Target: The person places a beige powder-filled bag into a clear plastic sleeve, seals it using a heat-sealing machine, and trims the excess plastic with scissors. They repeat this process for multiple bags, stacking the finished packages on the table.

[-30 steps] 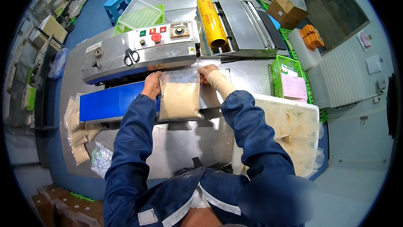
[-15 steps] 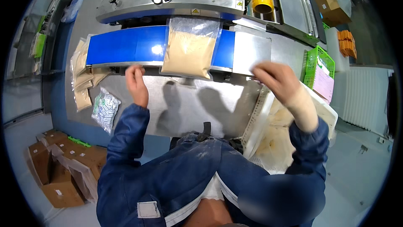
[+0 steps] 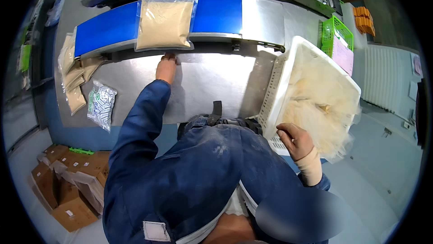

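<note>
Neither grip is clamped on anything: the left hand (image 3: 166, 67) lies flat, fingers forward, on the steel counter (image 3: 212, 81) just below the blue belt (image 3: 212, 16), and the right hand (image 3: 295, 139) rests loosely curled on the near rim of the white crate (image 3: 275, 95), touching it without closing round it.

A clear bag (image 3: 166, 18) part-filled with beige powder lies flat on the belt, its lower edge hanging a little over the belt's front, just above the left fingertips. The crate sits tilted at the counter's right end, full of pale empty bags (image 3: 320, 104) in a loose liner that spills over its far corner.

Risks, as I judge them:
- With nobody holding it, the bag could skew on the belt or catch on the front edge.
- The left fingers sit close to the belt's edge and could be nipped if it runs.
- The crate looks poorly seated; a push from the right hand could tip it off the counter.
- Sealed packs (image 3: 74, 74) and a sachet packet (image 3: 101, 104) crowd the counter's left end and may slide to the floor.
</note>
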{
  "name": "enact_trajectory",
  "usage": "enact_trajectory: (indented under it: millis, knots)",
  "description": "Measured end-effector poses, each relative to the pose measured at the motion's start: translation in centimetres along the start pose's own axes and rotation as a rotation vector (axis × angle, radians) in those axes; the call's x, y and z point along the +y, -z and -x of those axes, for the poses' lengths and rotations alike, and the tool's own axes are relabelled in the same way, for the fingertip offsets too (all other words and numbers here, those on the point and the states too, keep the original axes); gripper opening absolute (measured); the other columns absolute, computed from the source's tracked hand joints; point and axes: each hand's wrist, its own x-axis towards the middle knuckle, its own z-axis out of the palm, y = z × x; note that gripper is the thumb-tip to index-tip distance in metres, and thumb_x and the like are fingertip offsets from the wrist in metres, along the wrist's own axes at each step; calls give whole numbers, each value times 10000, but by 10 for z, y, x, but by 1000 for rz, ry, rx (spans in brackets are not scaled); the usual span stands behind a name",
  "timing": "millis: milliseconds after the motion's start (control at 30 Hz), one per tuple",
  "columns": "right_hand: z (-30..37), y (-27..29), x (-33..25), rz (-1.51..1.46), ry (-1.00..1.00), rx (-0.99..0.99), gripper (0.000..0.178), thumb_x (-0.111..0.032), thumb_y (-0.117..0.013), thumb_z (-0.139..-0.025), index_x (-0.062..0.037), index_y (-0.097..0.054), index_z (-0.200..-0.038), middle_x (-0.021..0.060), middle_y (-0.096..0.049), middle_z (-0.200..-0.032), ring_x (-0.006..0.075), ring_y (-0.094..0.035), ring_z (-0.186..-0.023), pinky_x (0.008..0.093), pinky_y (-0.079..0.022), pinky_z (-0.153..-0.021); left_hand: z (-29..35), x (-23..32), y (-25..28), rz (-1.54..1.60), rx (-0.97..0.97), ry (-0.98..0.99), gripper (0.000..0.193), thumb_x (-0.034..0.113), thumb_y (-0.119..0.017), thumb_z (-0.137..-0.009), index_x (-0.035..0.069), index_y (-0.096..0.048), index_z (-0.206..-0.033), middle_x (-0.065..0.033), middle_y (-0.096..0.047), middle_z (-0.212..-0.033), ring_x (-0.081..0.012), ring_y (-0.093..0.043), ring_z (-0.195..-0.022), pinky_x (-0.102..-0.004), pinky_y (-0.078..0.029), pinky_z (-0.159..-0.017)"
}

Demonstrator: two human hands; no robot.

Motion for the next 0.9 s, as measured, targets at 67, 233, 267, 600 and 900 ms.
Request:
enact_trajectory:
  millis: [67, 233, 267, 600, 900]
  knots:
    - [-1, -25, 15, 2, -21, 95, 219, -122, -565, -799, -32, -549, -998, 133, -579, -868, 244, -591, -696, 319, -467, -626, 6, 0, 4, -135, -97, 34, 152, 90, -415, -816, 24, -544, -865, -168, -549, -976, -302, -553, -808, -393, -462, -691]
    - [-17, -67, 32, 109, -21, 231, 425, -156, -593, -776, -83, -442, -1167, 106, -521, -954, 211, -562, -629, 335, -464, -606, 40, 6, 3, -125, 79, -51, 131, 83, -397, -801, 26, -497, -864, -165, -508, -859, -296, -550, -785, -397, -456, -688]
    - [-19, -70, 27, 148, -55, 225, 456, -169, -599, -771, -90, -425, -1185, 110, -514, -949, 219, -558, -639, 341, -463, -610, 45, -1, -9, -164, 221, -131, 124, 73, -405, -795, 20, -480, -877, -158, -505, -859, -299, -558, -785, -396, -462, -687]
    - [-47, -75, 53, 362, -97, 400, 818, -236, -694, -659, -59, -239, -1315, 207, -380, -1199, 378, -445, -1056, 415, -418, -842, 107, -10, 73, 574, 474, 521, 186, 104, -395, -846, -31, -477, -945, -227, -483, -954, -366, -463, -922, -383, -366, -852]
    - [-71, -78, 68, 331, -205, 472, 859, -197, -677, -654, 10, -179, -1322, 272, -341, -1235, 409, -402, -1096, 416, -391, -896, 218, -225, 162, 714, 1093, 891, 183, 85, -507, -844, 8, -445, -998, -71, -515, -826, -126, -486, -626, -262, -443, -534]
